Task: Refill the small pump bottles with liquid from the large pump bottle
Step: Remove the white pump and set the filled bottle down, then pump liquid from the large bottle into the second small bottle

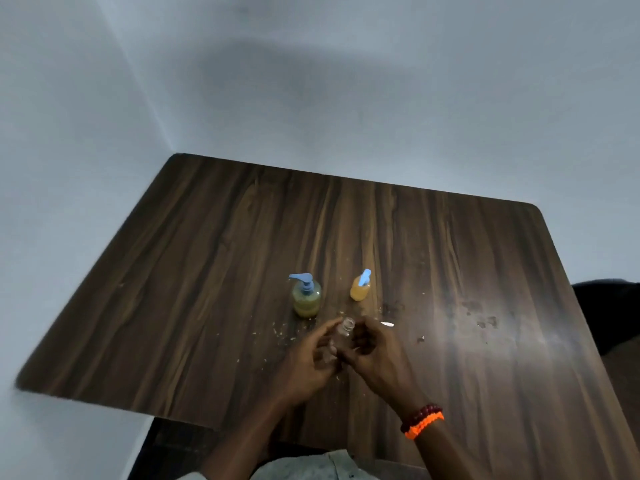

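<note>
**Holding a clear little bottle over the table, pump off**

Holding pattern from the head cam: both hands meet over the near middle of the table (pixel 214 258), wrapped around a small clear bottle (pixel 347 326). Its open neck pokes up between the fingertips and no pump is on it. It's blurry, so I can't tell if there's any liquid inside. Left hand (pixel 313 358) has its fingers curled round the bottle's side; right hand (pixel 372 351) is curled onto it from the other side. Right wrist has an orange band (pixel 424 426) next to a dark red bead bracelet (pixel 420 414).

Just past the hands stands the big bottle (pixel 306 299), blue pump on, yellowish liquid inside. To its right, apart from it, is a small orange bottle (pixel 360 287) with a blue top. Crumbs and wet-looking smears dot the wood around and to the right.
</note>
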Action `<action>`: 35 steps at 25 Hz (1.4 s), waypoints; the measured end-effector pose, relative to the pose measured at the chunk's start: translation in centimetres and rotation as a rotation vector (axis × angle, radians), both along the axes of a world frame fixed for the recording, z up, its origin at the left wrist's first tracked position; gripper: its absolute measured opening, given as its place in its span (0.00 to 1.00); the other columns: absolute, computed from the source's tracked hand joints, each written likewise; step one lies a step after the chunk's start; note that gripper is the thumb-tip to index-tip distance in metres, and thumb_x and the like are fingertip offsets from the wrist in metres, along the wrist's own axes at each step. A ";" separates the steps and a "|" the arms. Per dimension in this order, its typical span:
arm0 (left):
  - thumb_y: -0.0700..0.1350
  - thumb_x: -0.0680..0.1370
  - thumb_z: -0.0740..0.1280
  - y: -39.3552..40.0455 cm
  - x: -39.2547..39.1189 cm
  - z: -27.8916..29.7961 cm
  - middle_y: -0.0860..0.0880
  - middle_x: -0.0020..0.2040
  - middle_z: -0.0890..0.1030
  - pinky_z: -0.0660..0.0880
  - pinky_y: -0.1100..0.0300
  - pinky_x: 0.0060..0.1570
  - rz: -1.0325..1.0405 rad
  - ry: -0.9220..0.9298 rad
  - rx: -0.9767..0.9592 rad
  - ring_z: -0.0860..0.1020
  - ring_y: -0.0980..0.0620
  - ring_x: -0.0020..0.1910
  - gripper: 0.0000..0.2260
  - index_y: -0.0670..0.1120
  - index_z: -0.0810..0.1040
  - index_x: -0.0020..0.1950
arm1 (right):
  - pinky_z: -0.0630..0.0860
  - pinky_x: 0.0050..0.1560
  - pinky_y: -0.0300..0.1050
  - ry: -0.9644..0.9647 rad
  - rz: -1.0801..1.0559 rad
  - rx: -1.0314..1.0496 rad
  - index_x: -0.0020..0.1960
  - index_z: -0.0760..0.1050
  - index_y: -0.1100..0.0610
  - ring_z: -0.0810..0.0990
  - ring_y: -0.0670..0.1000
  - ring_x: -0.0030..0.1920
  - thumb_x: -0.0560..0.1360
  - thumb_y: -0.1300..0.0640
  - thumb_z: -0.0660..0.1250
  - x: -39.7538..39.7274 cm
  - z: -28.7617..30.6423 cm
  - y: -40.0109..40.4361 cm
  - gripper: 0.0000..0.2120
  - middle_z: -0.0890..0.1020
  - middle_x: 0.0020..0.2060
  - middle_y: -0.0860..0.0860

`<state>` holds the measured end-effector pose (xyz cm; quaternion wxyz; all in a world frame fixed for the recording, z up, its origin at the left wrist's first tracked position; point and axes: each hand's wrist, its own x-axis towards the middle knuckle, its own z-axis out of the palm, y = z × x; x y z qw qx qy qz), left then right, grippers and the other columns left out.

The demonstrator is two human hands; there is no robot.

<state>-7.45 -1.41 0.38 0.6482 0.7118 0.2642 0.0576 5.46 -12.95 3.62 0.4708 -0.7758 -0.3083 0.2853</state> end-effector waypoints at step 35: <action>0.32 0.81 0.69 5.3 -3.9 2.7 0.56 0.56 0.88 0.79 0.66 0.59 0.086 -0.043 -0.079 0.85 0.59 0.59 0.16 0.50 0.78 0.63 | 0.79 0.65 0.47 -0.144 -0.117 0.232 0.83 0.48 0.43 0.81 0.53 0.65 0.70 0.49 0.79 -6.3 3.8 -0.4 0.53 0.75 0.70 0.52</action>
